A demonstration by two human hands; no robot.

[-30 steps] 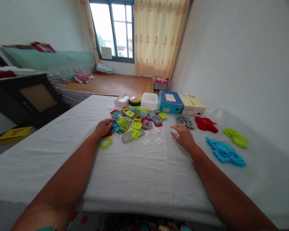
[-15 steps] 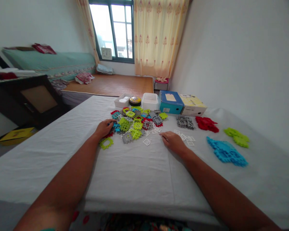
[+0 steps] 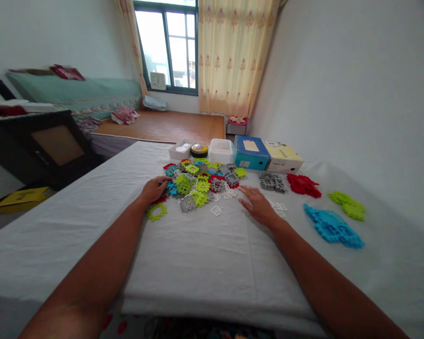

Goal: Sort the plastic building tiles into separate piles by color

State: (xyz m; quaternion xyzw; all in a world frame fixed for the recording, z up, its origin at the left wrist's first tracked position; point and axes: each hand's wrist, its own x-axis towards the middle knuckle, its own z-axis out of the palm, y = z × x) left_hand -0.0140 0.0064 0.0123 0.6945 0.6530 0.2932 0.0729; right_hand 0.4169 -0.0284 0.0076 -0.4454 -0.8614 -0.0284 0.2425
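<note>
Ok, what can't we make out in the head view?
Head view, all items:
Left hand: whether it grips a piece or only touches the mixed pile; fingertips too small among the pieces.
White lattice pieces by the right hand: their count; the hand blocks part of the group.
Mixed pile: lower pieces, covered by those on top.
Clock: the time; too small and blurred.
Curtain: top, cut off by the upper edge.

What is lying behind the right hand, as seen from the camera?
Just past the right hand, white lattice pieces partly show; farther back lies a grey pile. Anything the hand covers cannot be seen, so I cannot count the white pieces.
</note>
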